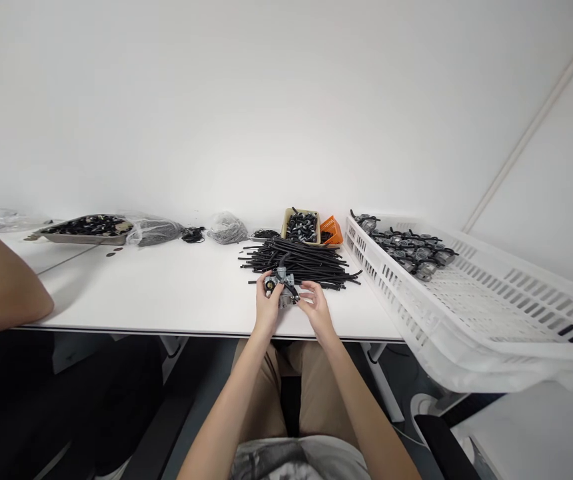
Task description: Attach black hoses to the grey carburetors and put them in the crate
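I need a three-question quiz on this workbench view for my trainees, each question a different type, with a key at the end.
1. True or false: the left hand and the right hand are both at the carburetor.

2. Multiple choice: what lies in a heap just beyond the carburetor?
a) screwdrivers
b) black hoses
c) paper sheets

3. Fill in the blank: the orange basket stands between the cream bin and the white plastic ____.

Key: 1. True. 2. b. 3. crate.
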Demonstrator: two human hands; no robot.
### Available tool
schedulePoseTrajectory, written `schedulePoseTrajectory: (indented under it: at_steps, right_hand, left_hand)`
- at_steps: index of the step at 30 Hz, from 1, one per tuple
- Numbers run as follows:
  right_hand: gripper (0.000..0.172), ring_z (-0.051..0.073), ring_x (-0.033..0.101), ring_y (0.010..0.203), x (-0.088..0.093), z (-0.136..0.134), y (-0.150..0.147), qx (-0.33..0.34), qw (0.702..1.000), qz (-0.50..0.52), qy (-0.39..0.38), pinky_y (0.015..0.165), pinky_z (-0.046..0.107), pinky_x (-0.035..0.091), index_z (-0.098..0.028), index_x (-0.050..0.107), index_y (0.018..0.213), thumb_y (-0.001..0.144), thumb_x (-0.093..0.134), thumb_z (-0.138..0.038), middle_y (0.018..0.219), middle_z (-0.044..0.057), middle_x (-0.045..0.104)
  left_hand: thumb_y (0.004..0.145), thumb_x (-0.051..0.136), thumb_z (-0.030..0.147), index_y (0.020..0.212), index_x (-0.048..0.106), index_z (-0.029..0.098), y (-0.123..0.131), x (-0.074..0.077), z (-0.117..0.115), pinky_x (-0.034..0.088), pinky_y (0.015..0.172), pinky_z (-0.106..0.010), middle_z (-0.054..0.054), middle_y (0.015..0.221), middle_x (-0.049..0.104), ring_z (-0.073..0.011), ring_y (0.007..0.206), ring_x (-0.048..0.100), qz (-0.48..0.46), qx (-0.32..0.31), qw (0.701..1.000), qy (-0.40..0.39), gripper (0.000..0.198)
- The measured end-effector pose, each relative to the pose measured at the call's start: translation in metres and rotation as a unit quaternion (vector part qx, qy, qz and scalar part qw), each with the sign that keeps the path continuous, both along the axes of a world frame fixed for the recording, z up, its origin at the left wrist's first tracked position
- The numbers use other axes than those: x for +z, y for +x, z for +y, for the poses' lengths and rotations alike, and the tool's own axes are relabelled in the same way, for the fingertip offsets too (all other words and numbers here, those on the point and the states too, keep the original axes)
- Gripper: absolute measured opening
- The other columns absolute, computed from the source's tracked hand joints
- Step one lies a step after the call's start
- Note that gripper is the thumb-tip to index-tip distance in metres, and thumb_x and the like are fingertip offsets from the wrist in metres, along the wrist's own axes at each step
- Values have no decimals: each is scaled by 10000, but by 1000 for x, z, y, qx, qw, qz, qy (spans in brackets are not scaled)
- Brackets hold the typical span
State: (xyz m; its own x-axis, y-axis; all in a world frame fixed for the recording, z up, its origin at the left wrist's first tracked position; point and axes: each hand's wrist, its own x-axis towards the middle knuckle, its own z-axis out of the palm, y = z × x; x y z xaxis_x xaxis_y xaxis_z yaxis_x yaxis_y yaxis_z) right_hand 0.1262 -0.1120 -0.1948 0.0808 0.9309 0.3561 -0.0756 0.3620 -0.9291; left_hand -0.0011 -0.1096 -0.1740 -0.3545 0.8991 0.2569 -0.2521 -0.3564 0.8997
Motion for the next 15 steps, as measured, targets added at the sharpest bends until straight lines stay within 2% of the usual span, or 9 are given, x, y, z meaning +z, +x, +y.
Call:
schedulePoseTrajectory:
  at_steps: [2,5,7,11,15]
  right_hand:
    - [563,231,604,1078,3,0,-1,39,998,40,-21,917,383,501,-244,547,1216,704,744,-366,1304,108,587]
    - [665,251,587,1170,5,1,-3,92,992,70,-47,1014,419,456,-239,532,1269,681,783,-424,1276,116,626]
    - [681,262,585,1188,7,1,-3,112,988,85,-60,1011,417,461,-231,553,1253,651,804,-425,1214,109,664]
    - [708,276,591,1173,9,0,0,103,985,109,-80,941,394,495,-230,585,1238,591,831,-383,1173,95,683]
    - [704,261,624,1093,9,0,3,102,985,116,-79,901,379,501,-233,598,1242,583,820,-342,1103,81,706]
  left_hand:
    - [758,654,300,1152,542,241,0,0,0,471,857,-285,-47,1136,594,-168,984,597,5,-7,1000,3,415]
    - [746,659,283,1131,559,233,0,1,-2,462,883,-285,-48,1153,603,-167,1002,589,16,-22,1000,8,401]
    - [742,658,274,1127,567,231,0,2,-2,469,868,-283,-52,1155,613,-170,1001,591,22,-32,999,10,398]
    - [737,670,280,1151,573,225,0,3,-4,486,791,-271,-58,1113,637,-172,943,607,37,-49,998,1,429]
    - [737,690,282,1166,591,220,0,5,-6,484,822,-279,-59,1091,653,-178,948,618,40,-62,997,3,444]
